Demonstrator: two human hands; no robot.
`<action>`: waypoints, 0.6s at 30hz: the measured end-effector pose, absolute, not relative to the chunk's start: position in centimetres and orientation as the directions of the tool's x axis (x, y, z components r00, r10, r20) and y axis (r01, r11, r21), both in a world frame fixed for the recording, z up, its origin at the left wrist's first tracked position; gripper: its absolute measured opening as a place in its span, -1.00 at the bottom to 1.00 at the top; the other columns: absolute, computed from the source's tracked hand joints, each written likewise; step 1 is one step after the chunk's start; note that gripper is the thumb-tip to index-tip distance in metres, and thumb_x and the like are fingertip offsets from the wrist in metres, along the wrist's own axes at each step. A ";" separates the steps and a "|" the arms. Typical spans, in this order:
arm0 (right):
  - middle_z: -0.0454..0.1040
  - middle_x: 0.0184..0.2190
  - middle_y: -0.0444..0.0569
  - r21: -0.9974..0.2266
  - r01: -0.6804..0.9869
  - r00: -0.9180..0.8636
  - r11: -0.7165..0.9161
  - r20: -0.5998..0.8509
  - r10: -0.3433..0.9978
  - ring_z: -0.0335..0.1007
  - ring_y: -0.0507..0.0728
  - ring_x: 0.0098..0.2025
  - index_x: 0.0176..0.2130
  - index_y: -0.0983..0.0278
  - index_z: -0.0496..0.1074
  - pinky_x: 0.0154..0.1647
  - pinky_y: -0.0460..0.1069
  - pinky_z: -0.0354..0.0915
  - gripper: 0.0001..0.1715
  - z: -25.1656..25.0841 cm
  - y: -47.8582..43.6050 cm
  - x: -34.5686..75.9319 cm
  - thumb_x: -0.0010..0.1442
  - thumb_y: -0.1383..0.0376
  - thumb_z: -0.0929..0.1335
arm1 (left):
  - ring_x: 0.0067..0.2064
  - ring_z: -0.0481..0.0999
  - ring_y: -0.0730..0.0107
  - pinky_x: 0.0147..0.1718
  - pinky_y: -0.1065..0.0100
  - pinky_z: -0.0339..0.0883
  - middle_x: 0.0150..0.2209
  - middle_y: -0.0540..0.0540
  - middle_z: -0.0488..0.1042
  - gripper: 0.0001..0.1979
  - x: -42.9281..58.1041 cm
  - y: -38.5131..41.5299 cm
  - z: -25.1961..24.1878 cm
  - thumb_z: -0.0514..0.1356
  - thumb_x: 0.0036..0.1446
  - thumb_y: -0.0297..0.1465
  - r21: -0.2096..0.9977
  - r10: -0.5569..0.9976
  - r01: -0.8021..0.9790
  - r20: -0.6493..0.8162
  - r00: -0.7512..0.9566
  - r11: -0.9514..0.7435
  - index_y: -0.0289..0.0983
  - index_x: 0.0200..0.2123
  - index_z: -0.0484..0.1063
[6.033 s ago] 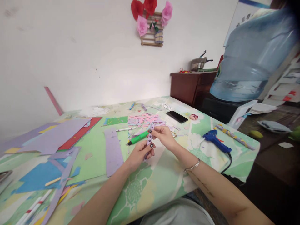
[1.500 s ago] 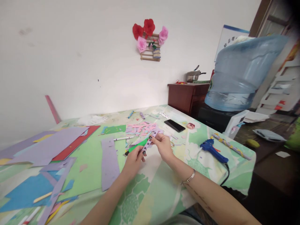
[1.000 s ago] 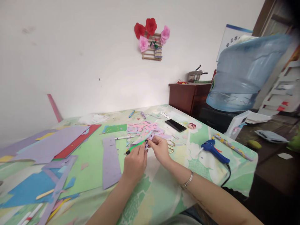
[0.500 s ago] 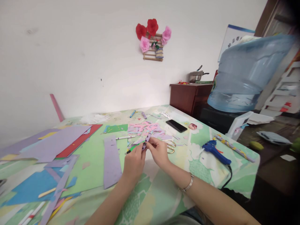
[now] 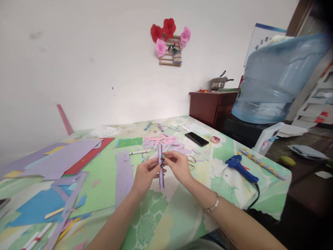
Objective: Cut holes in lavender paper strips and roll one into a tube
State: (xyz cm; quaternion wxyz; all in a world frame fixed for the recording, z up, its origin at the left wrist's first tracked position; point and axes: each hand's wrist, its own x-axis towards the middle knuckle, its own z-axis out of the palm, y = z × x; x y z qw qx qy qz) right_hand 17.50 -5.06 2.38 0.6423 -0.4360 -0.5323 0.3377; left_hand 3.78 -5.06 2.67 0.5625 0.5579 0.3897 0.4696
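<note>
A narrow purple paper roll (image 5: 161, 178) stands nearly upright in the picture between my hands. My left hand (image 5: 147, 173) grips it from the left, thumb and fingers pressed round its middle. From the right, my right hand (image 5: 178, 165) pinches the same roll at about the same height, fingertips touching those of my left hand. Gold-handled scissors (image 5: 191, 162) lie just beyond my right hand. A white marker (image 5: 139, 152) and a purple paper strip (image 5: 123, 177) are left of the hands.
Purple sheets (image 5: 62, 156), green card (image 5: 97, 187) and blue paper (image 5: 39, 208) cover the table's left side. Pink scraps (image 5: 166, 141) lie behind my hands. A phone (image 5: 197, 139), a blue glue gun (image 5: 241, 169) and a wrapped stick (image 5: 262, 164) are on the right.
The purple roll has turned from slanting to nearly upright, and more of its length shows below my fingers. My left hand has shifted slightly left.
</note>
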 end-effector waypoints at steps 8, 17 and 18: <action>0.54 -0.48 -0.03 -0.876 0.160 0.238 0.455 0.481 0.844 0.45 0.12 -0.46 -0.38 0.28 0.52 -0.37 0.00 0.38 -0.87 2.9 -5.4 18.1 -0.01 0.31 0.38 | -0.36 0.57 0.26 -0.31 0.22 0.47 -0.28 -0.18 0.58 -0.59 3.6 -4.8 2.5 0.33 -0.13 -0.26 0.984 0.949 -0.177 0.060 0.310 -0.004 -0.32 -0.17 0.49; 0.47 -0.61 -0.11 -0.454 0.512 -0.105 0.729 0.810 0.577 0.43 0.13 -0.49 -0.37 -0.21 0.48 -0.53 0.01 0.33 -0.84 10.7 -20.8 20.5 0.05 -0.01 0.30 | -0.38 0.56 0.30 -0.36 0.26 0.48 -0.33 -0.14 0.57 -0.65 3.6 -4.7 2.2 0.36 -0.15 -0.31 0.969 0.962 -0.239 0.009 0.274 0.059 -0.33 -0.25 0.49; 0.45 -0.63 -0.09 -0.460 0.536 -0.080 0.708 0.807 0.585 0.43 0.14 -0.49 -0.38 -0.25 0.47 -0.56 0.02 0.31 -0.85 10.8 -22.4 20.8 0.04 -0.04 0.29 | -0.38 0.56 0.30 -0.36 0.25 0.48 -0.33 -0.14 0.57 -0.64 3.6 -4.7 2.1 0.36 -0.16 -0.31 0.970 0.963 -0.234 0.006 0.268 0.060 -0.33 -0.25 0.49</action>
